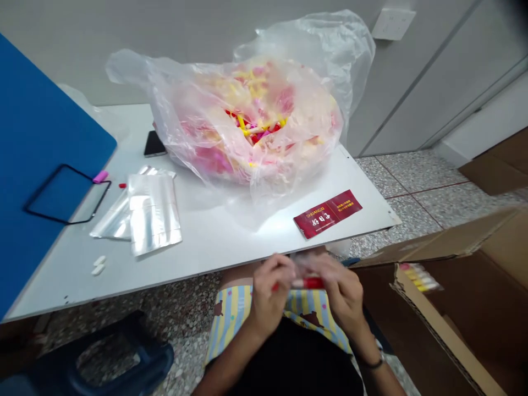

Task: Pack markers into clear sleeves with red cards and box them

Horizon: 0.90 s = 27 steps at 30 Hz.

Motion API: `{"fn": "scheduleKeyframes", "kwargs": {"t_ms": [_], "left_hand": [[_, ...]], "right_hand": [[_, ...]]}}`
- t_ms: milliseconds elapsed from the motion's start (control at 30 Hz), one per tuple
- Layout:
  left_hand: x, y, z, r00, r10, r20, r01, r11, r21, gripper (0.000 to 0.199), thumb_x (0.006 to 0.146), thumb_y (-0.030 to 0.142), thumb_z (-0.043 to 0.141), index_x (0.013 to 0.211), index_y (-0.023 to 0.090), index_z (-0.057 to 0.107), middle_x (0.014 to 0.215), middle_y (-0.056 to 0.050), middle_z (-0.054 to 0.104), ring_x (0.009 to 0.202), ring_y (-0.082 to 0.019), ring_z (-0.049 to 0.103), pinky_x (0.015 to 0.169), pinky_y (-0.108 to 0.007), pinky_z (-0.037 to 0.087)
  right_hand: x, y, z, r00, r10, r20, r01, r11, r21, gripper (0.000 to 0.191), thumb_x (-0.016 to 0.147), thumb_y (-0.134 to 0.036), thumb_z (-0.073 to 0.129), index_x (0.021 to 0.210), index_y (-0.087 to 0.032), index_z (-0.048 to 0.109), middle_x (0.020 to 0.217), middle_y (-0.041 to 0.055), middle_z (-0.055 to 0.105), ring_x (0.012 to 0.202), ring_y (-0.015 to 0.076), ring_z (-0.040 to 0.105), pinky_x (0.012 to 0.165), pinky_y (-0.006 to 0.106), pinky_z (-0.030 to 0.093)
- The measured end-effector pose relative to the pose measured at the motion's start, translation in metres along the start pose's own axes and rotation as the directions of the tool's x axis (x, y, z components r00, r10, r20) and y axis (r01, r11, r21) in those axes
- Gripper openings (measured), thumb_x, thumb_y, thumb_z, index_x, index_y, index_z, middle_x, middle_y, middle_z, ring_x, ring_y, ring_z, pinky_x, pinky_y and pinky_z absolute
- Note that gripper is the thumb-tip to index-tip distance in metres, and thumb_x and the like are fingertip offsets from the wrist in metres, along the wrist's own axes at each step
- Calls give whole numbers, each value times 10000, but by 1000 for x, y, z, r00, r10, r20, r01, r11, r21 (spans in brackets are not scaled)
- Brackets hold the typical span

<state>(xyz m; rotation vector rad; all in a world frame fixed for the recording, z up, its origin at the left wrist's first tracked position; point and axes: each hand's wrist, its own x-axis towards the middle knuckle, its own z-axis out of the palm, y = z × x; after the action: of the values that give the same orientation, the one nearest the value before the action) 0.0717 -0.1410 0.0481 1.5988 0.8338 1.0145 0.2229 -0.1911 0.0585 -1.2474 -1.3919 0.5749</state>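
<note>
Over the lap, just below the table's front edge, my left hand (270, 286) and my right hand (342, 283) are close together with curled fingers. Between them is a small red and white stick-like piece (308, 283), its right end at my right fingers. Something clear and blurred, perhaps a thin wrapper, shows above it at the fingertips. A bit of red also shows at my left fingers, too small to name. On the white table (231, 236), a large clear plastic bag (193, 132) lies open, full of red, yellow, pink and white pieces. A dark red printed card (328, 214) lies near the front edge.
Silver pouches (154, 214), two white pieces (99, 265) and a phone (154, 144) lie on the left of the table. A blue panel (41, 137) stands at far left. At right, an open cardboard box (449, 330) holds a colourful wrapped pack (419, 276).
</note>
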Motion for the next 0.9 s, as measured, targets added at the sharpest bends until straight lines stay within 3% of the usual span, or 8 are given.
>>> {"fn": "scheduleKeyframes", "kwargs": {"t_ms": [100, 200, 333, 400, 567, 633, 767, 900], "left_hand": [[-41, -15, 17, 987, 29, 161, -24, 999, -33, 414, 925, 466, 391, 802, 229, 709, 867, -78, 610, 846, -219, 559, 778, -354, 458], [-69, -36, 34, 893, -291, 342, 296, 954, 37, 492, 954, 395, 297, 690, 204, 666, 820, -70, 600, 854, -214, 559, 821, -359, 438], [-87, -65, 50, 691, -534, 487, 445, 845, 296, 217, 832, 260, 489, 640, 172, 541, 771, -32, 541, 804, -192, 535, 767, -320, 420], [-91, -73, 55, 677, -548, 491, 433, 836, 336, 50, 732, 177, 562, 723, 179, 512, 848, -18, 526, 840, -181, 525, 779, -303, 417], [-85, -77, 58, 665, -600, 444, 583, 789, 192, 429, 641, 72, 591, 1015, 222, 443, 909, 6, 516, 785, -140, 524, 678, -253, 446], [-78, -70, 58, 701, -576, 421, 605, 793, 77, 498, 667, 77, 600, 1105, 226, 416, 909, -4, 521, 799, -140, 530, 668, -247, 452], [-62, -47, 54, 799, -458, 391, 552, 816, -173, 552, 736, 140, 639, 1209, 241, 371, 969, -27, 547, 861, -140, 551, 755, -268, 467], [-48, -25, 52, 849, -330, 414, 492, 778, -391, 603, 771, 233, 685, 1259, 268, 334, 1019, -38, 564, 893, -141, 578, 801, -272, 465]], "right_hand": [[-48, 6, -14, 998, -58, 30, 57, 998, 23, 296, 912, -245, 423, 997, -257, 706, 870, 65, 690, 778, 251, 642, 744, 439, 501], [-97, 15, -20, 971, 233, -46, -236, 969, -70, 289, 895, -238, 459, 725, -225, 692, 715, 48, 648, 673, 224, 623, 633, 366, 505], [-157, 30, -14, 756, 576, -312, -645, 738, -199, 278, 831, -318, 550, 588, -211, 632, 794, 70, 634, 786, 260, 618, 714, 386, 516], [-177, 38, -9, 665, 606, -437, -725, 663, -184, 156, 766, -336, 599, 674, -217, 641, 832, 71, 625, 837, 280, 606, 769, 421, 507], [-184, 53, -5, 455, 804, -383, -779, 568, 267, 289, 656, -324, 699, 879, -230, 542, 722, 1, 629, 667, 222, 635, 612, 336, 535], [-170, 52, -10, 461, 833, -306, -751, 550, 366, 412, 668, -357, 724, 1009, -221, 538, 752, 9, 664, 693, 218, 658, 652, 338, 545], [-132, 29, -27, 577, 815, -62, -746, 556, 368, 424, 721, -462, 711, 1020, -171, 638, 944, 99, 711, 874, 262, 675, 825, 398, 538], [-118, -8, -54, 632, 770, -88, -726, 628, 280, 403, 765, -457, 690, 1076, -200, 666, 1075, 100, 692, 950, 277, 657, 829, 399, 549]]}}
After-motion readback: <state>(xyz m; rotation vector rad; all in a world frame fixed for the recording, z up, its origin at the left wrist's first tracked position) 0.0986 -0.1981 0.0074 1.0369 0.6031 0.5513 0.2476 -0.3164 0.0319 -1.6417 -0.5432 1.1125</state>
